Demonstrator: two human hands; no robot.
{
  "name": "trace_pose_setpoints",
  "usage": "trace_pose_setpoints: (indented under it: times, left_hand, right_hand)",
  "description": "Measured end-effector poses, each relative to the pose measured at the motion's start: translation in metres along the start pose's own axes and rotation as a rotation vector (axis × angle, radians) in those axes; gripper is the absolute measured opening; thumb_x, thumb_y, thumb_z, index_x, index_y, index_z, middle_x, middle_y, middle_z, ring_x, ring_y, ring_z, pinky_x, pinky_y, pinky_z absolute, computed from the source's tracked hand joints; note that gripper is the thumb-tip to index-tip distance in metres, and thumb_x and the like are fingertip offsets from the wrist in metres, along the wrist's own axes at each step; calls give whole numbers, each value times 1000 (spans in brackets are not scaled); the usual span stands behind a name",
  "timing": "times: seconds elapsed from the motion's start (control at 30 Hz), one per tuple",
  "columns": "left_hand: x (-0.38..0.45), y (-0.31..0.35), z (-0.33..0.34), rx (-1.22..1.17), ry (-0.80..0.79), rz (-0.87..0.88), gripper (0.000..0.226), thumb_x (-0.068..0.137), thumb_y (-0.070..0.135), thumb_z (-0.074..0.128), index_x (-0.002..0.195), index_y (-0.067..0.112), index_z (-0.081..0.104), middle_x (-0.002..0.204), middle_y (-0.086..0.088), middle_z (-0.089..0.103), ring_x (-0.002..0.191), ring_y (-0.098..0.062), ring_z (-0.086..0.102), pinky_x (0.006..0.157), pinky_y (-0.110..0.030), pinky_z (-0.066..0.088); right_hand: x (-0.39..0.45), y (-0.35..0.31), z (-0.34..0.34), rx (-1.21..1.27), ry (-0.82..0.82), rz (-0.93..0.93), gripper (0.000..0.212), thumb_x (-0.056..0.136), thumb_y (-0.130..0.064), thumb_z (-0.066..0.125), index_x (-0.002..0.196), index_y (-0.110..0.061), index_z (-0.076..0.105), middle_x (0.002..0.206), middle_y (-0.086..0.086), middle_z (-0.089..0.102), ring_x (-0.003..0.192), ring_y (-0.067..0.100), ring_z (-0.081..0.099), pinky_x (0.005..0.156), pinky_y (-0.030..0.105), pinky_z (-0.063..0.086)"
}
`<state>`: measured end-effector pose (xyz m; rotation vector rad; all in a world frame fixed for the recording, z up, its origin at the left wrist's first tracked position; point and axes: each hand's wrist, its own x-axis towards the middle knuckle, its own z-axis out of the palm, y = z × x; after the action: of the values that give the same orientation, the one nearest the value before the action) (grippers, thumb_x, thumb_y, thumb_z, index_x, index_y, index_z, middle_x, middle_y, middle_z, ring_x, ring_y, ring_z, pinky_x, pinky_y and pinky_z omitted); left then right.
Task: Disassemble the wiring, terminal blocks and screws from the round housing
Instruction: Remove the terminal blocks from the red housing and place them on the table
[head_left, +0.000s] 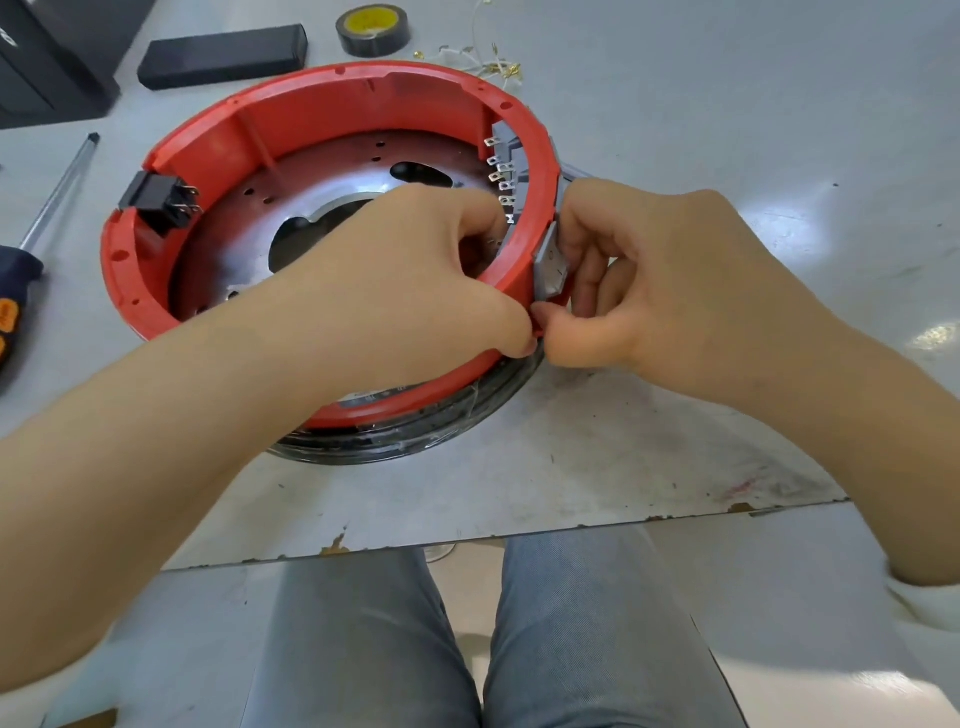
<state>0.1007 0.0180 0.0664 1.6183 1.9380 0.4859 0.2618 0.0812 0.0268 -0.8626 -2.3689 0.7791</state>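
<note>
Nearest: knees in grey trousers (363, 649), below the counter edge. Pale floor either side.

Counter (623, 457): grey sheet surface, scuffed and stained, front edge chipped with rusty spots, a reddish smear at right.

Left hand (415, 270): reaching over the near rim into the housing, fingers curled inside by the right wall, thumb at the rim's outer edge; grip closed on the rim.

Right hand (649, 280): outside the right wall, fingers curled round a grey terminal block (549, 262) seated on the wall's outer face; thumb tip touching the left thumb.

Housing (322, 111): red round ring, mid-counter, resting on a black ring base (415, 441). Dark metal floor plate with holes and cut-outs. Row of metal spade terminals (501, 174) on the inner right wall. Black switch (156, 200) set through the left wall.

Left edge: screwdriver (57, 192), steel shaft, dark handle with orange.

Far: black box (223, 54); roll of black tape (373, 30), yellow core; loose white wires (488, 65) with brass ends, just behind the housing. Dark cabinet (47, 57) at far left corner.
</note>
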Motion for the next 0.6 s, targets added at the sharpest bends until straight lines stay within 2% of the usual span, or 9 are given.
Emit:
trace_pose_setpoints:
  times: [0.2,0.4,0.5,0.6]
  left_hand:
    - [0,1,-1,-42,-22,4,25,58,30,73,81,26,63,57,17,59,47,1,50,56,-26,37]
    - [0,2,-1,-55,-22,-1,28,55,29,71,81,21,64,53,12,56,43,-1,47,48,-21,40]
    - [0,1,0,-63,-27,0,28,53,30,71,79,22,64,53,12,56,43,0,47,45,-16,38]
    - [0,-1,1,-47,-4,17,27,53,32,71,77,21,64,55,9,55,45,-2,46,45,-15,37]
  right_hand:
    - [-1,1,7,84,65,30,29,63,-27,70,76,-12,48,61,-1,58,49,7,50,50,22,41]
    - [-1,4,7,13,71,14,33,63,-38,66,72,-24,37,58,-5,45,50,11,39,50,27,35]
    - [0,2,4,-9,81,-21,31,63,-33,68,71,-20,40,55,-4,40,50,12,38,49,30,36]
    - [1,-1,1,-90,77,-46,24,64,-33,67,74,-16,52,53,-7,50,51,15,50,51,31,45]
